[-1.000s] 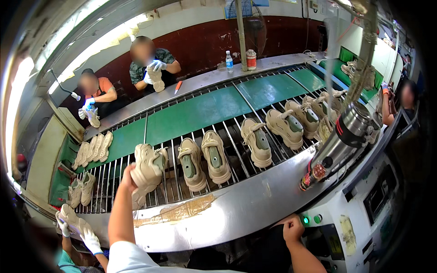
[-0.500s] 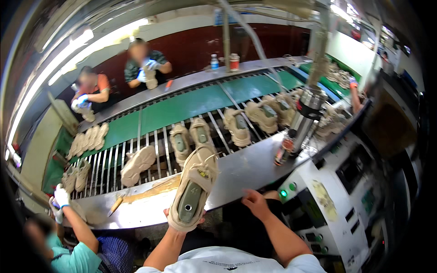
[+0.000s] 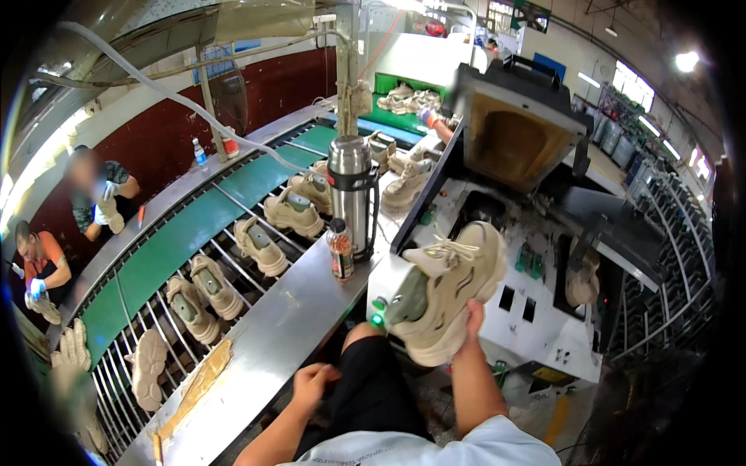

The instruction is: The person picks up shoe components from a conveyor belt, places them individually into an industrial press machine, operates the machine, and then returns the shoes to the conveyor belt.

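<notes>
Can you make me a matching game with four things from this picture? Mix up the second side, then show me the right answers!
Things:
1. tall flask
2. belt strip
3. nearest shoe
4. lower back wall

Colour or place:
A. dark red
B. in the right hand's grip
C. silver and black
D. green

Right pairs: 1-C, 2-D, 3-B, 4-A

An overhead lamp (image 3: 687, 62) glares at upper right; the metal counter (image 3: 287, 334) reflects pale light. Straight edges bow toward the dark rim.
</notes>
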The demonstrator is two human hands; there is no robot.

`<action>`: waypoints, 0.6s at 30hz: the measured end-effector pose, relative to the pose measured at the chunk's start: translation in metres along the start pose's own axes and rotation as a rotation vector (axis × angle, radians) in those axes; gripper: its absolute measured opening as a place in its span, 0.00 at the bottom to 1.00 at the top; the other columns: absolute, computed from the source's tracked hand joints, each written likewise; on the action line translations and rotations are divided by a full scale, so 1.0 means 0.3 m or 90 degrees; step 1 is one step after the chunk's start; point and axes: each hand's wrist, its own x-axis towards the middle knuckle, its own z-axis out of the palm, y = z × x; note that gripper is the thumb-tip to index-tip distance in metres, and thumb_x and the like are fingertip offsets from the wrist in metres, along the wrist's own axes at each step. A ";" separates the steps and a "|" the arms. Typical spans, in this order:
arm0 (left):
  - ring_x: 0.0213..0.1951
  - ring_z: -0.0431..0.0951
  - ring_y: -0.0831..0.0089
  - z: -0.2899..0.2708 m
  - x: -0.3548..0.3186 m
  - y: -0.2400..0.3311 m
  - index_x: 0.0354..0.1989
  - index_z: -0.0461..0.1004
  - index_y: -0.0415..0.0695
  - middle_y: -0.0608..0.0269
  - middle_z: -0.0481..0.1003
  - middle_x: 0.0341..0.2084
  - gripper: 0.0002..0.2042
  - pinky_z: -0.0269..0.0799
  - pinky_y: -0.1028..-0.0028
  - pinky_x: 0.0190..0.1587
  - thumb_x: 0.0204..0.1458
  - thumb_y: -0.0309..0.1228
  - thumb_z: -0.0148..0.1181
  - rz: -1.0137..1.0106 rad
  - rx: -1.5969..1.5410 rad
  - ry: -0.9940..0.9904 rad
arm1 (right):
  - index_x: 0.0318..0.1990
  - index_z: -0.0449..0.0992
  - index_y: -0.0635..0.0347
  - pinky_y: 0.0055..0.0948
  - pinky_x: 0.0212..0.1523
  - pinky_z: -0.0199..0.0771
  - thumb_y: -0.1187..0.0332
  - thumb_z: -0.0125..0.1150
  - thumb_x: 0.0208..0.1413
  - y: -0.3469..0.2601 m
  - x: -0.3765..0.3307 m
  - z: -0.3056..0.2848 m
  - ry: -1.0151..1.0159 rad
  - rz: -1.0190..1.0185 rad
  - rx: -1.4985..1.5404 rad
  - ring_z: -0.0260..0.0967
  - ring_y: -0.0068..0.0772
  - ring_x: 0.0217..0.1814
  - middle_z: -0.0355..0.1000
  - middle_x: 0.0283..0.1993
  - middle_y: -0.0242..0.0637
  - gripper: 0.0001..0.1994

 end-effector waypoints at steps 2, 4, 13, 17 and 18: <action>0.23 0.73 0.76 -0.155 -0.014 -0.151 0.22 0.76 0.35 0.63 0.75 0.18 0.11 0.67 0.75 0.28 0.53 0.28 0.56 0.049 0.092 0.191 | 0.57 0.66 0.58 0.42 0.59 0.66 0.59 0.57 0.48 -0.183 0.082 0.037 0.034 -0.057 -0.167 0.66 0.43 0.58 0.69 0.56 0.41 0.28; 0.17 0.69 0.79 -0.312 -0.031 -0.267 0.17 0.71 0.35 0.62 0.72 0.12 0.12 0.63 0.76 0.20 0.52 0.25 0.55 0.055 0.137 0.341 | 0.59 0.64 0.59 0.40 0.57 0.66 0.64 0.61 0.46 -0.382 0.236 -0.058 0.111 -0.090 -0.237 0.66 0.43 0.57 0.68 0.56 0.40 0.29; 0.17 0.69 0.56 -0.520 -0.114 -0.346 0.10 0.68 0.42 0.55 0.68 0.11 0.10 0.65 0.61 0.23 0.37 0.28 0.62 0.195 0.604 0.426 | 0.70 0.45 0.63 0.39 0.56 0.67 0.66 0.71 0.32 -0.673 0.849 0.105 0.388 -0.146 -0.977 0.65 0.47 0.59 0.58 0.64 0.53 0.54; 0.19 0.70 0.55 -0.549 -0.129 -0.331 0.10 0.69 0.44 0.57 0.69 0.12 0.09 0.65 0.61 0.24 0.35 0.27 0.62 0.204 0.603 0.335 | 0.66 0.54 0.66 0.36 0.61 0.64 0.62 0.72 0.30 -0.573 1.032 0.023 0.472 -0.093 -1.133 0.60 0.46 0.65 0.57 0.66 0.53 0.51; 0.19 0.70 0.55 -0.553 -0.128 -0.330 0.10 0.69 0.44 0.57 0.69 0.12 0.09 0.65 0.61 0.24 0.35 0.27 0.62 0.210 0.596 0.336 | 0.66 0.54 0.66 0.36 0.62 0.62 0.61 0.72 0.29 -0.554 1.039 0.018 0.480 -0.069 -1.184 0.58 0.46 0.67 0.56 0.67 0.53 0.51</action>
